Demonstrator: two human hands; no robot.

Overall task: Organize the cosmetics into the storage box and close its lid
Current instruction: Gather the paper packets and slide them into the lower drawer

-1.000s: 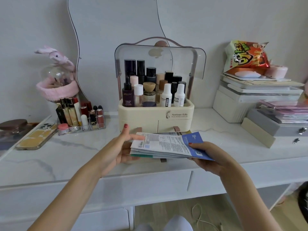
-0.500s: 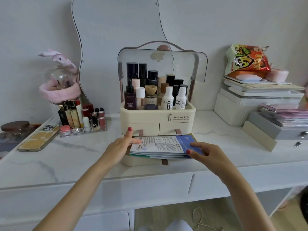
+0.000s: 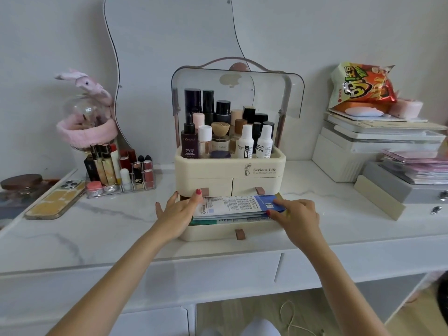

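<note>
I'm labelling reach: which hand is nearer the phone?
Left. The left hand rests at the left end of the packets, right of the phone; the right hand is farther right, on their other end.

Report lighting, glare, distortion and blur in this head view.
Head view: soft, even light with faint shadows; pale reflections on the clear lid; wide-angle bending curves the desk edge; box logo sharp, fine print on the sachets unreadable.
</note>
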